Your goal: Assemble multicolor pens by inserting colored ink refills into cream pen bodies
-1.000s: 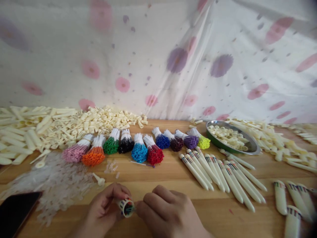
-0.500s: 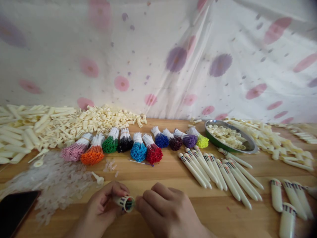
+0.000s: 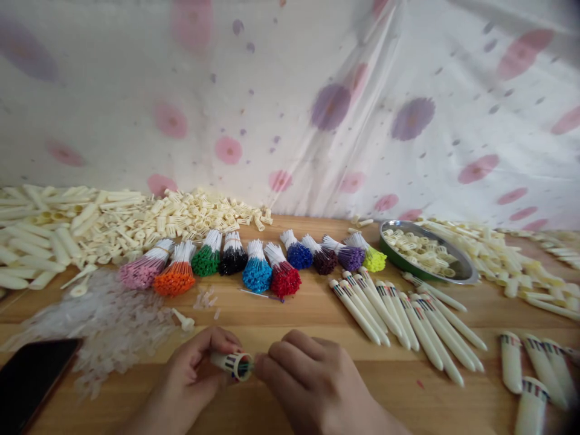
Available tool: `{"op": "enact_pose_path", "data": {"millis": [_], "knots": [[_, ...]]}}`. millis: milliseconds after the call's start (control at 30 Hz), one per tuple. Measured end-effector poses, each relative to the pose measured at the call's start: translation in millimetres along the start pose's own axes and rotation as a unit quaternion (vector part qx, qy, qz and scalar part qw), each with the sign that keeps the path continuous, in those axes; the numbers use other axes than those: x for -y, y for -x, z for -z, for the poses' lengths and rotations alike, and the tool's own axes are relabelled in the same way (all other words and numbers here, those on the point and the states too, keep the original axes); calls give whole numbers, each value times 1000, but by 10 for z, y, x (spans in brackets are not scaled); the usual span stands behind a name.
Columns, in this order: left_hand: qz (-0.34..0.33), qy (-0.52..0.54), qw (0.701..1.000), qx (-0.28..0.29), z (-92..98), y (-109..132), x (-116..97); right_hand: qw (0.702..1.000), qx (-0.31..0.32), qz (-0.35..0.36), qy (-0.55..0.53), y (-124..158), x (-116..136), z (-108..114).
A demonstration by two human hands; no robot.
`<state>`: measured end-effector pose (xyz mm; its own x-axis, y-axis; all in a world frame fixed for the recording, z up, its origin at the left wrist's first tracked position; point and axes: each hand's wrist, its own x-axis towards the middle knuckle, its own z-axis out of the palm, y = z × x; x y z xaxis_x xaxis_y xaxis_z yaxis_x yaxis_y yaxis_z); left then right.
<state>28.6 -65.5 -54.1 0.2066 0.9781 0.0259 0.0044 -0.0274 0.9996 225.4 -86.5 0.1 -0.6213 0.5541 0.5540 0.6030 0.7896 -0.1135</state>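
In the head view my left hand pinches a cream slotted pen barrel, its round open end turned to the right. Thin coloured pieces show inside that opening. Close against it, my right hand has its fingers pressed together, and what they hold at the opening is too small to make out. Beyond the hands stand bundles of white-stemmed pieces with coloured ends, among them orange, light blue and red.
Clear small tubes and a dark phone lie left. Cream parts are heaped behind. To the right are several multicolour pens, a metal-rimmed tray of slotted pieces and short barrels.
The view has shifted slightly, so the table items appear a little further right. Both hands remain close together at the barrel's opening, which is turned slightly more to the right.
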Motion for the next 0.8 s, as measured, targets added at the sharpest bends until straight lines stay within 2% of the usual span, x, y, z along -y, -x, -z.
{"op": "enact_pose_path", "data": {"millis": [167,300,467,800], "knots": [[-26,13,1000,7,74,-16,45,999,18,-38,-12,-2,-16,132],[-13,38,999,32,75,1,57,1000,-5,-18,23,-10,35,71],[-8,42,999,33,35,13,31,999,-23,-18,32,-20,62,-32],[0,54,998,35,34,15,59,999,-23,-15,31,-18,48,-44]]}}
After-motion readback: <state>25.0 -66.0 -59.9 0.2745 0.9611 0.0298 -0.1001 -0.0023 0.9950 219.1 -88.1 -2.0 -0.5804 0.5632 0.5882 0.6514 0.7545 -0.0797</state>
